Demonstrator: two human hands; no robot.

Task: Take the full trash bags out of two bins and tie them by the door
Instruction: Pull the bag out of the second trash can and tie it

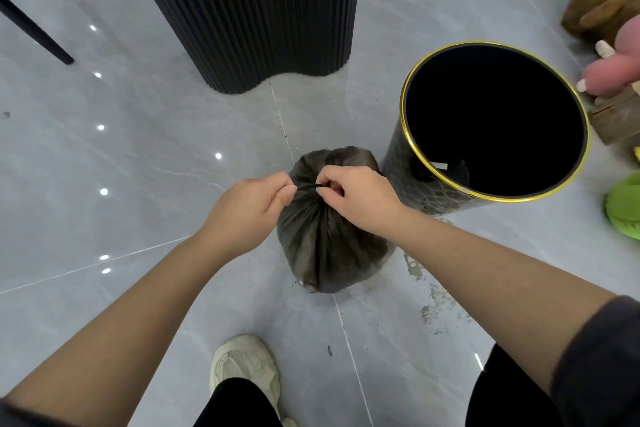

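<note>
A full dark grey trash bag stands on the grey tiled floor, its top gathered into pleats. My left hand pinches a black drawstring at the bag's neck and pulls it left. My right hand grips the gathered neck and the string's other end from the right. Just to the right stands a black bin with a gold rim; its dark inside shows no bag, only a small white scrap near the bottom.
A black fluted pedestal rises behind the bag. Thin black furniture legs stand far left. Plush toys, a wooden block and a green slipper lie at the right edge. My shoe is below the bag.
</note>
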